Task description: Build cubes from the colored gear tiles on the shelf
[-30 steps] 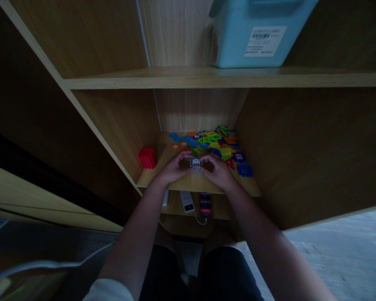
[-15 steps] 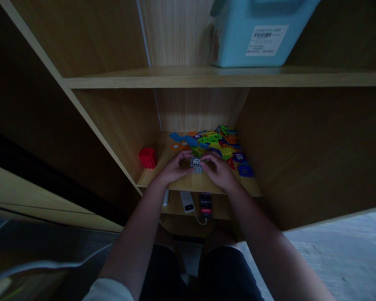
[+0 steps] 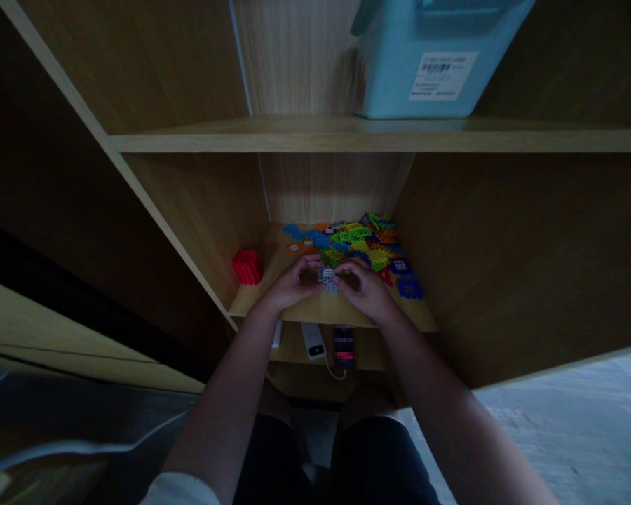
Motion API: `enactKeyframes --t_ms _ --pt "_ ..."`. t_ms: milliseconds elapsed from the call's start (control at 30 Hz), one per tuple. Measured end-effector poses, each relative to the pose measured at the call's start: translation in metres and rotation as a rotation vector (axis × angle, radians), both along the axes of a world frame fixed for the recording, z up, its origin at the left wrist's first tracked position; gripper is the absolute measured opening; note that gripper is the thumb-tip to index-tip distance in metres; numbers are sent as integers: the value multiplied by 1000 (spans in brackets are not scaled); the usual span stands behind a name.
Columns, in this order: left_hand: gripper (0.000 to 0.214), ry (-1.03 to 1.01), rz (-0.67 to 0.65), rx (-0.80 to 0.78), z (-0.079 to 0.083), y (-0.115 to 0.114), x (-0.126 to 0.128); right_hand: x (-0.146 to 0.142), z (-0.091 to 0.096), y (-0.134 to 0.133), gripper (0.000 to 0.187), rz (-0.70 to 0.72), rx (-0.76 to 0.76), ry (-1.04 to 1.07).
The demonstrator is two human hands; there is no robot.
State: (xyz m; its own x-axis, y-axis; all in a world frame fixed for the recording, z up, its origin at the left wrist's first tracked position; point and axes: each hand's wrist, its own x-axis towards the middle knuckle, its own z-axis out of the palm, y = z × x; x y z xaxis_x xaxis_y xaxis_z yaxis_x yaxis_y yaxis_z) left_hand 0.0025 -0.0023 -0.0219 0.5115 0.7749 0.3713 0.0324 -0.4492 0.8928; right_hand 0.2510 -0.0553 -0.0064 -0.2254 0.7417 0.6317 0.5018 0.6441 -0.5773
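Between my two hands is a small grey toothed building piece point(image 3: 328, 278), held just above the front part of the shelf board. My left hand point(image 3: 294, 282) grips its left side with thumb and fingers. From the other side my right hand point(image 3: 364, 284) pinches it. Whether it is one piece or several joined together I cannot tell. Right behind the hands lies a heap of colourful plastic building pieces point(image 3: 353, 235), in blue, green, yellow, orange and red. A red ribbed block point(image 3: 247, 267) stands to the left of my left hand.
A blue plastic bin point(image 3: 399, 84) with a white label stands on the upper shelf point(image 3: 294, 140). Below my hands, a white power bank point(image 3: 312, 340) and a phone point(image 3: 344, 347) joined by a cable lie on a lower ledge. Wooden side walls point(image 3: 189, 210) enclose the shelf.
The grey piece has tilted a little between my fingers. Both hands stay in nearly the same place, and the whole view has shifted slightly.
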Motion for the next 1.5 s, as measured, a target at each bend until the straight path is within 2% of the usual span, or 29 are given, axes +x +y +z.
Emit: enactKeyframes --t_ms 400,767,1033,1300,1500 --pt "79 37 18 34 2 -1 1 -1 1 -1 18 2 -1 2" --pt "80 -16 -35 22 -1 2 0 1 0 -1 11 -22 -16 22" --pt "82 -7 -7 -5 -1 2 1 4 -5 1 51 7 -47 19" --pt "79 7 0 -2 -1 0 0 4 -4 -1 60 58 -106 -8" --pt "79 6 -3 7 -2 1 1 3 -2 -2 58 51 -111 -17"
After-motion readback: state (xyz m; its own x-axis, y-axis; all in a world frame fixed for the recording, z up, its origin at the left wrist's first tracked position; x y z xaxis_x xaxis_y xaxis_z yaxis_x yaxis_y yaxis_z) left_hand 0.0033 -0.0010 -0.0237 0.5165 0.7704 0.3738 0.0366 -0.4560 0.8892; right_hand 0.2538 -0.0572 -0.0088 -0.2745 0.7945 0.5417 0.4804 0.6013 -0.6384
